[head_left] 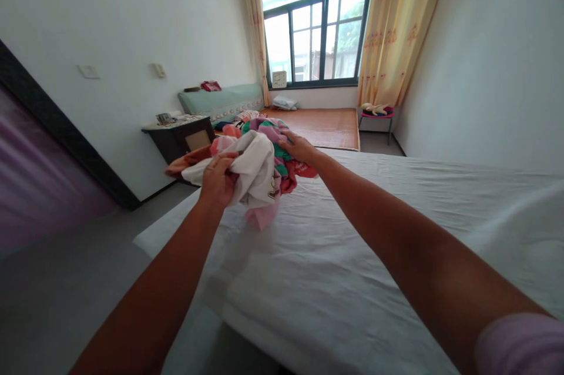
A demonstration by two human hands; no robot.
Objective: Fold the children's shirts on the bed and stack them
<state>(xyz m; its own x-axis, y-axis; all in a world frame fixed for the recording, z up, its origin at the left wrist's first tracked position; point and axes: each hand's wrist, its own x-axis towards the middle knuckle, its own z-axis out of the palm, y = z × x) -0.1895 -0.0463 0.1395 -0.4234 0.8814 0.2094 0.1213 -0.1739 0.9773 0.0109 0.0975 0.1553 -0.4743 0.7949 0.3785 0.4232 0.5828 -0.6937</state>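
Note:
A bundle of crumpled clothes sits between my hands above the left part of the bed. My left hand (pixel 218 180) is closed on a white garment (pixel 256 164) at the front of the bundle, thumb and fingers pinching its cloth. On the far right side, my right hand (pixel 298 147) grips a purple and green garment (pixel 274 128), its fingertips partly sunk in the folds. Red cloth (pixel 288 182) and a pale pink piece (pixel 263 215) hang below. An orange-brown piece (pixel 189 161) sticks out to the left.
The bed's white sheet (pixel 374 234) spreads below and to the right. Beyond it lies a brown mat-covered bed (pixel 324 125) with a green headboard cover (pixel 224 100). A dark bedside cabinet (pixel 183 140) stands left. A stool (pixel 378 114) is near the curtain (pixel 396 28).

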